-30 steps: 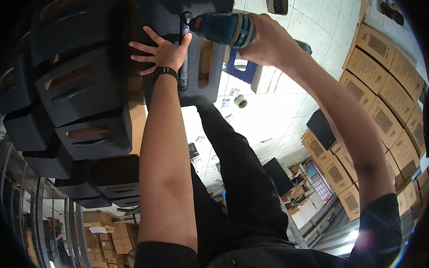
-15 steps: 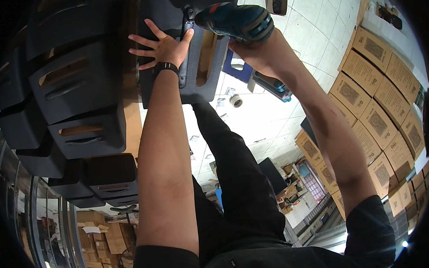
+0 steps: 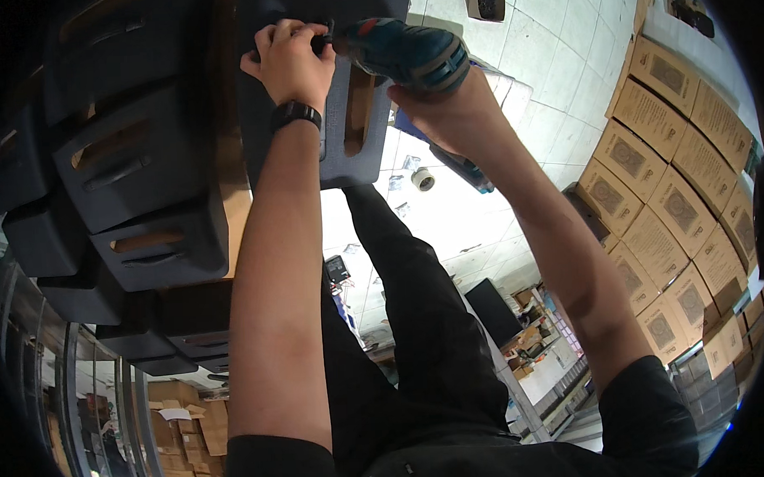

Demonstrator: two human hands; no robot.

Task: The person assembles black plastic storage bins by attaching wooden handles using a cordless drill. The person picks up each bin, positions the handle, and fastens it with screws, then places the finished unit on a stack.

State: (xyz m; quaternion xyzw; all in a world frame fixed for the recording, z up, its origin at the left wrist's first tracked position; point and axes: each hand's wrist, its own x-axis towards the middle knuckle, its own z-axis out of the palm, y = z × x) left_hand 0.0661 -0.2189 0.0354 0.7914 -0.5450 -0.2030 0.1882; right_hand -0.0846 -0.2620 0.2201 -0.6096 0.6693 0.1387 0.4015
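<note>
A dark grey box [image 3: 350, 168], like a speaker cabinet, lies below my hands with a long slot [image 3: 359, 113] cut in its face. A black handle [image 3: 322, 140] runs along that face, partly covered by my left wrist. My left hand [image 3: 294, 67] is closed at the handle's far end, its fingers curled and bent. Gripped in my right hand [image 3: 449, 110] is a teal and black cordless drill [image 3: 409, 57]. It points left, its tip at the handle's end close to my left fingertips. The exact contact there is hidden.
Several similar dark boxes [image 3: 159, 238] are stacked at the left. Printed cardboard cartons [image 3: 675, 203] form a stack at the right. A tape roll [image 3: 423, 179] and a small open box [image 3: 485, 1] are on the pale tiled floor [image 3: 553, 64].
My left hand has gone from lying spread flat on the box to curling its fingers at the handle's far end. The drill has shifted slightly left and down in view.
</note>
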